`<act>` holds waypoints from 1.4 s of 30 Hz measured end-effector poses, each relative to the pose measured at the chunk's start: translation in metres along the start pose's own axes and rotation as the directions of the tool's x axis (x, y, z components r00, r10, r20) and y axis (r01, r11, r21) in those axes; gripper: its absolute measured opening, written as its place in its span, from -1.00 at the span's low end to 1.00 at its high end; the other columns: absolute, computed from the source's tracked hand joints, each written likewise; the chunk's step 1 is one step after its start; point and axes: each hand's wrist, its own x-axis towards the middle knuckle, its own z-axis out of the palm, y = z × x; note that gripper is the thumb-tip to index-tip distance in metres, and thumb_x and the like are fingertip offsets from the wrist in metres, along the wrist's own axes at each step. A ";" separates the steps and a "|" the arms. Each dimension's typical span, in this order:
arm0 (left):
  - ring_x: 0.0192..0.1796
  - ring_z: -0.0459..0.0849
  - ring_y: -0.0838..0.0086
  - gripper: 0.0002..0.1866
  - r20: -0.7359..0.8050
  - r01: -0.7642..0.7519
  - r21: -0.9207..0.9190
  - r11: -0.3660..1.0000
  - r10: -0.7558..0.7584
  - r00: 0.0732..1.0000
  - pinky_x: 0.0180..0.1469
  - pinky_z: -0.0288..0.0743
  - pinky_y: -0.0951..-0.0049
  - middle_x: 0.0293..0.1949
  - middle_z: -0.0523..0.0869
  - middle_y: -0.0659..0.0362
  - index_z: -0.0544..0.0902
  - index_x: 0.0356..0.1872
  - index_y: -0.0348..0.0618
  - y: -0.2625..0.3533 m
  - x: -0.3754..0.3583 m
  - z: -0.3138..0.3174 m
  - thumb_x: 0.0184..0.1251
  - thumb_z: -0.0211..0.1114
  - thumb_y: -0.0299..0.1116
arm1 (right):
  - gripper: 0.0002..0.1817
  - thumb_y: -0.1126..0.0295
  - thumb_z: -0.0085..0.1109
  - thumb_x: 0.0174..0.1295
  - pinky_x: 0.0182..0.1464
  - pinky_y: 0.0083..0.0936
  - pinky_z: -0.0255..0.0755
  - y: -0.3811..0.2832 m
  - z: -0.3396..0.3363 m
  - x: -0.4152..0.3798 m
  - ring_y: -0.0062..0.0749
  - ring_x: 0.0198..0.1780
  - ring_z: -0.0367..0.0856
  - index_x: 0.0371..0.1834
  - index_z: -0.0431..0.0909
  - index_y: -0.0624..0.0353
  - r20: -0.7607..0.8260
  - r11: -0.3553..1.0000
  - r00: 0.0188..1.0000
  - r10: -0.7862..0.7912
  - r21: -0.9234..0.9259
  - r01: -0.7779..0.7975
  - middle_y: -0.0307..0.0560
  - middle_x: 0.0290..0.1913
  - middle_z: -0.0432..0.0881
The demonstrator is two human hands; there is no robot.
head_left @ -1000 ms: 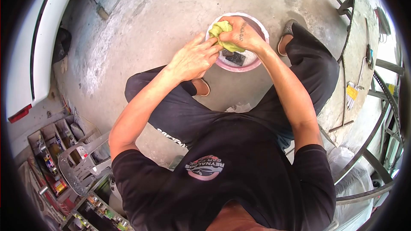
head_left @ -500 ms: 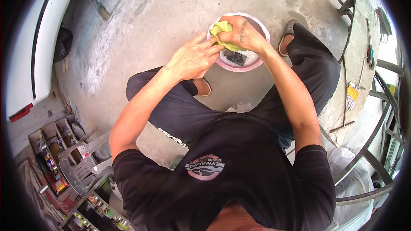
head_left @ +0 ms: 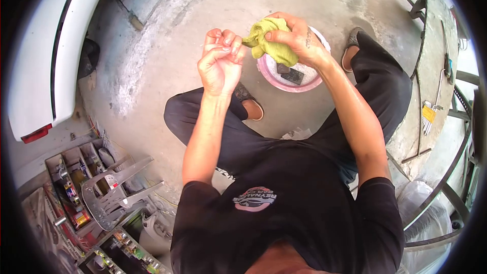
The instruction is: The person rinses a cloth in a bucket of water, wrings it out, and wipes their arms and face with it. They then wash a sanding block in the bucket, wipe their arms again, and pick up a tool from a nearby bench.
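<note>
My right hand (head_left: 299,40) is wrapped round a bunched yellow-green cloth (head_left: 274,38), held above a round pink-and-white tub (head_left: 287,87). Dark rectangular pieces (head_left: 292,75) lie in the tub among whitish suds. To the left of the cloth my left hand (head_left: 220,61) is raised palm up with its fingers curled. A corner of the cloth reaches the fingertips of my left hand; whether they pinch it is too small to tell.
A white car panel (head_left: 40,61) stands at the left. Below it are a toolbox (head_left: 76,187) and a grey plastic chair (head_left: 109,198). A bench (head_left: 431,71) with hex keys (head_left: 428,114) and metal bars are at the right.
The cloth has been lifted off the tub toward me and looks more spread. My left hand has turned palm up and its fingers have curled. The view has shifted slightly.
</note>
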 end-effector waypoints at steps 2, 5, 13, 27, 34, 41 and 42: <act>-0.31 0.34 0.44 -0.64 -0.007 0.008 -0.045 0.999 -0.009 1.000 -0.37 0.22 0.48 -0.33 0.37 0.19 0.47 -0.15 -0.13 -0.007 0.001 0.000 -0.02 0.11 -0.69 | -0.62 0.29 0.32 0.26 -0.15 -0.52 0.57 -0.007 0.004 -0.003 -0.51 -0.19 0.68 0.06 0.58 0.27 -0.021 0.999 1.000 -0.015 -0.053 0.014 -0.10 -0.16 0.69; -0.32 0.38 0.45 -0.63 -0.009 0.016 -0.081 0.997 -0.017 1.000 -0.38 0.26 0.49 -0.31 0.40 0.20 0.47 -0.16 -0.06 -0.015 0.001 0.001 -0.02 0.09 -0.70 | -0.63 0.31 0.32 0.26 -0.15 -0.53 0.58 -0.013 0.012 -0.009 -0.52 -0.19 0.68 0.06 0.58 0.26 -0.051 0.997 0.999 -0.005 -0.071 0.002 -0.11 -0.16 0.69; -0.32 0.44 0.59 -0.64 0.021 -0.063 0.220 0.973 0.060 0.998 -0.40 0.32 0.58 -0.22 0.47 0.22 0.42 -0.14 -0.01 -0.024 0.003 0.013 0.10 0.09 -0.74 | -0.65 0.39 0.28 0.20 -0.15 -0.54 0.58 0.001 0.027 -0.008 -0.54 -0.18 0.68 0.01 0.55 0.31 -0.077 0.998 0.995 -0.059 0.019 0.061 -0.12 -0.20 0.69; -0.36 0.43 0.63 -0.69 0.035 -0.003 0.107 0.994 -0.001 0.999 -0.47 0.30 0.63 -0.18 0.44 0.20 0.41 -0.20 -0.02 -0.032 0.008 0.002 0.14 0.10 -0.73 | -0.72 0.51 0.20 0.17 -0.13 -0.56 0.52 0.008 0.021 -0.011 -0.58 -0.19 0.59 -0.03 0.52 0.26 -0.062 0.988 0.998 0.025 0.156 -0.015 -0.22 -0.20 0.60; -0.35 0.45 0.68 -0.68 0.078 -0.020 0.201 0.979 0.004 0.997 -0.49 0.32 0.65 -0.20 0.47 0.21 0.41 -0.21 -0.01 -0.035 0.009 -0.002 0.16 0.09 -0.77 | -0.71 0.50 0.23 0.17 -0.13 -0.55 0.52 0.018 0.027 -0.009 -0.57 -0.18 0.58 -0.03 0.52 0.26 -0.095 0.959 0.994 0.050 0.282 -0.021 -0.20 -0.19 0.59; -0.33 0.46 0.55 -0.73 0.050 0.011 0.112 0.994 -0.017 0.999 -0.50 0.29 0.62 -0.21 0.48 0.20 0.42 -0.25 -0.03 -0.042 0.013 -0.011 0.16 0.11 -0.72 | -0.72 0.51 0.21 0.18 -0.15 -0.55 0.53 0.027 0.022 -0.010 -0.57 -0.18 0.59 -0.03 0.53 0.26 -0.106 0.954 0.992 0.074 0.298 -0.039 -0.20 -0.20 0.60; -0.31 0.48 0.51 -0.77 0.061 0.029 0.029 0.999 -0.031 0.998 -0.49 0.29 0.59 -0.22 0.48 0.19 0.43 -0.26 -0.04 -0.041 0.015 -0.016 0.18 0.11 -0.68 | -0.73 0.51 0.21 0.20 -0.14 -0.56 0.53 0.029 0.020 -0.009 -0.58 -0.18 0.60 -0.03 0.53 0.27 -0.103 0.961 0.993 0.062 0.276 -0.032 -0.19 -0.20 0.61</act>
